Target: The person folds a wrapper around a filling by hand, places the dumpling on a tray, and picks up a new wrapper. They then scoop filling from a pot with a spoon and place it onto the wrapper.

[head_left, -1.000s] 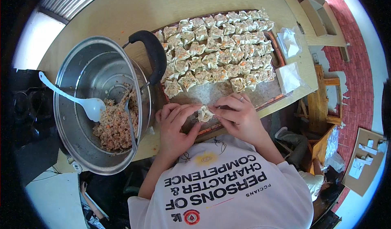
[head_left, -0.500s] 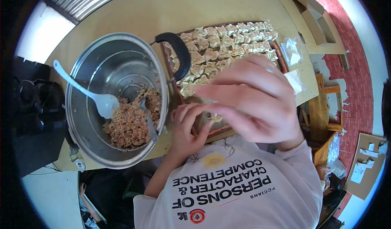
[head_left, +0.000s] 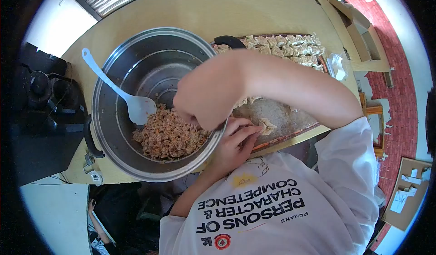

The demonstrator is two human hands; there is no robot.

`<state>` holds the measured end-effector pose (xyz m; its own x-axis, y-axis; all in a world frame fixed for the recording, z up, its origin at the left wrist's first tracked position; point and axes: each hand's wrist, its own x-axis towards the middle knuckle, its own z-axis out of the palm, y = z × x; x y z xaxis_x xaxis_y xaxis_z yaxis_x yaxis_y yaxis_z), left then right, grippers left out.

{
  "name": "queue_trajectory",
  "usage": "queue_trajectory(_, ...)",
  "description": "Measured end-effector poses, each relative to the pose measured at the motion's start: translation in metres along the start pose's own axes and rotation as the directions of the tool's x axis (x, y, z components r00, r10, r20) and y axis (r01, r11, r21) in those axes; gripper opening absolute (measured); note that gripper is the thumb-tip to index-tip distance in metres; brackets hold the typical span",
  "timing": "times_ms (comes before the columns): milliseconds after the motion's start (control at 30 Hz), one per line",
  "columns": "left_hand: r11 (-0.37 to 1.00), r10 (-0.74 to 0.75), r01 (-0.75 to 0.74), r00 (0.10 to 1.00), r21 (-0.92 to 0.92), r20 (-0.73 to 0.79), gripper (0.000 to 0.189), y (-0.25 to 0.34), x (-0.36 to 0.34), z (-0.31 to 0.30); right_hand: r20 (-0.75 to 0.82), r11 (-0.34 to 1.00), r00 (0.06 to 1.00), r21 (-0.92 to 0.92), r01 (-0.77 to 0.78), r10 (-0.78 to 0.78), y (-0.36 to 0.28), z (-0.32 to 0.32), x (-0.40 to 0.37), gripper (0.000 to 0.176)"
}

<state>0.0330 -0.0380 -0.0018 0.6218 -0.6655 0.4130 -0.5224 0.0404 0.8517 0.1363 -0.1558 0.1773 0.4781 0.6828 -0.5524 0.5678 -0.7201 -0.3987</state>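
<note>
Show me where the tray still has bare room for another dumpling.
Bare tray floor lies between the dumpling rows and the near rim, right of the lone dumpling at the left hand. The far half is packed; the right forearm crosses above.

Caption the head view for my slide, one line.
Right hand reaches into the steel pot over minced filling while left hand holds a folded dumpling at the tray edge.

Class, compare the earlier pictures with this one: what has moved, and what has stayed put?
The right hand let go of the dumpling, rose, and crossed left into the pot, its curled grip over the filling; anything in it is hidden. The left hand stays on the dumpling at the tray. The white spoon and dumpling rows are unchanged.
</note>
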Motion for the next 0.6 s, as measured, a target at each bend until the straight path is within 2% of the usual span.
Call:
queue_trajectory(67,0.998,0.051,-0.051,0.999,0.02,0.012,0.022,-0.001,0.001,0.0,-0.062,0.965,0.987,0.231,-0.127,0.145,0.008,-0.01,-0.006,0.02)
queue_trajectory(100,0.998,0.052,-0.053,0.999,0.018,0.014,0.022,-0.002,0.002,-0.001,-0.063,0.964,0.987,0.233,-0.13,0.148,0.01,-0.011,-0.006,0.02)
queue_trajectory(167,0.998,0.047,-0.048,0.998,0.028,0.041,0.022,-0.002,0.002,-0.002,-0.172,0.976,0.961,0.021,-0.216,0.216,0.015,-0.009,-0.005,0.016)
queue_trajectory(200,0.998,0.05,-0.051,0.998,0.025,0.045,0.022,-0.003,0.003,-0.002,-0.173,0.975,0.96,0.023,-0.22,0.22,0.02,0.002,0.0,0.016)
queue_trajectory(233,0.999,0.048,-0.049,0.998,0.023,0.04,0.022,-0.003,0.003,-0.001,-0.471,0.978,0.872,-0.078,-0.193,0.135,0.025,0.018,0.009,0.016)
queue_trajectory(267,0.999,0.046,-0.047,0.998,0.021,0.036,0.021,-0.003,0.002,-0.001,-0.715,0.963,0.7,-0.181,-0.198,0.01,0.031,0.032,0.015,0.018)
queue_trajectory(300,0.999,0.048,-0.049,0.998,0.018,0.041,0.021,-0.004,0.002,-0.001,-0.716,0.963,0.698,-0.178,-0.203,0.015,0.025,0.03,0.014,0.018)
queue_trajectory(367,0.998,0.062,-0.063,0.997,0.023,0.042,0.02,-0.005,0.002,-0.001,-0.677,0.885,0.736,-0.325,-0.333,0.028,0.014,0.022,0.014,0.016)
queue_trajectory(600,0.998,0.054,-0.056,0.996,0.026,0.064,0.022,-0.004,0.002,-0.002,-0.572,0.893,0.808,-0.28,-0.353,0.14,0.023,0.008,0.014,0.01)
